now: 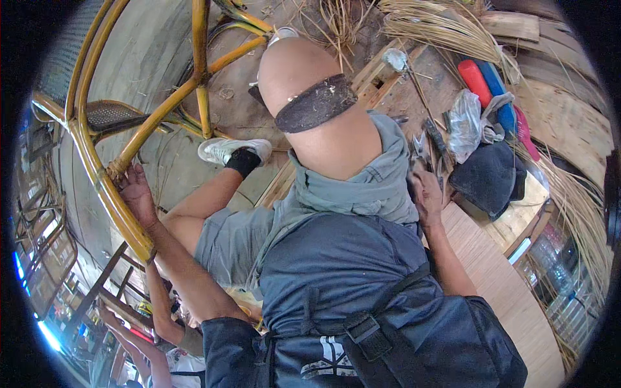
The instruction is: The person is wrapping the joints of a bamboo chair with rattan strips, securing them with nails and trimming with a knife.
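As we look down over our own dark shirt and grey shorts, a glossy yellow-brown cane chair frame stands at our left, its bent poles rising toward the top edge, with dark mesh panels between some of them. Our left hand lies against this frame, just beside a bound joint where two poles meet; its palm shows and its fingers are loosely spread, closed around nothing that we can see. At our other side, our right hand is lowered among metal hand tools, its fingers curled; we cannot tell whether it grips one.

Around those tools we find a crumpled clear plastic bag, a red cylinder next to a blue object, a pink handle and a folded black cloth. Beyond them, a bundle of pale cane strips lies near the top. Our raised knee wears a black band. At lower left, another person's bare arms reach toward dark wooden frames.
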{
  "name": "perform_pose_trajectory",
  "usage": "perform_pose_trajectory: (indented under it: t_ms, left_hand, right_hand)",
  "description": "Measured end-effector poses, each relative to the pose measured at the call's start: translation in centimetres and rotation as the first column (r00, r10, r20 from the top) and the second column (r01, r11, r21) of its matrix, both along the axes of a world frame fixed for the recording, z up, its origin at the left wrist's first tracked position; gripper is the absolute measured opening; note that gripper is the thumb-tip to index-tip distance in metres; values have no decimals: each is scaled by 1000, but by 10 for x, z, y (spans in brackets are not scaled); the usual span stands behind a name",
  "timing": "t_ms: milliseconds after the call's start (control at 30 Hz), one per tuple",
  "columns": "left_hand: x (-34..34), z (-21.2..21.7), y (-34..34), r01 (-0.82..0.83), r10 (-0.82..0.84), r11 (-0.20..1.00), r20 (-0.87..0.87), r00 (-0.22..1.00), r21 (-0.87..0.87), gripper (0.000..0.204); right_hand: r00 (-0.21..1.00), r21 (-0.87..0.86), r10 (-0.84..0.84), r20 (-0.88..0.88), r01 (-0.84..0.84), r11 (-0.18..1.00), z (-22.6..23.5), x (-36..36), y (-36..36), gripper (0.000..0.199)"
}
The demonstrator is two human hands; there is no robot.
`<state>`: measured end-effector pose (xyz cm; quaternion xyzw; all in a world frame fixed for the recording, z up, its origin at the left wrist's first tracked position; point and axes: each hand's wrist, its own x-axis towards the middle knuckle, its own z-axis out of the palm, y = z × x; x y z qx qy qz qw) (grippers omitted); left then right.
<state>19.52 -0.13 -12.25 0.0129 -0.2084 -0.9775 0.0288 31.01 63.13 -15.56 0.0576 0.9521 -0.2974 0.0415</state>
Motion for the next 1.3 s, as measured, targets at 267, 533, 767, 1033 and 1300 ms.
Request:
perform_pose_trajectory:
  t_ms: [267, 533, 767, 1033, 1300]
  left_hand:
    - [4, 34, 10, -103, 281, 796, 213, 936, -596, 38]
    - [2, 81, 48, -142, 435, 830, 468, 769, -539, 51]
    - [12, 63, 33, -221, 382, 875, 333, 862, -431, 46]
    - [2, 66, 41, -220, 402, 851, 322, 857, -478, 53]
    - [-13, 68, 52, -195, 284, 931, 277, 918, -308, 51]
  right_hand:
    - [943, 96, -177, 280, 157, 983, -52, 31, 106, 36]
    - [827, 325, -234, 511, 66, 944, -15, 39, 92, 49]
    - [958, 81, -173, 227, 159, 984, 71, -48, 64, 40]
    - [763, -719, 628, 153, -350, 600, 157, -212, -244, 27]
    - [509, -234, 853, -112, -848, 475, 100, -269, -412, 30]
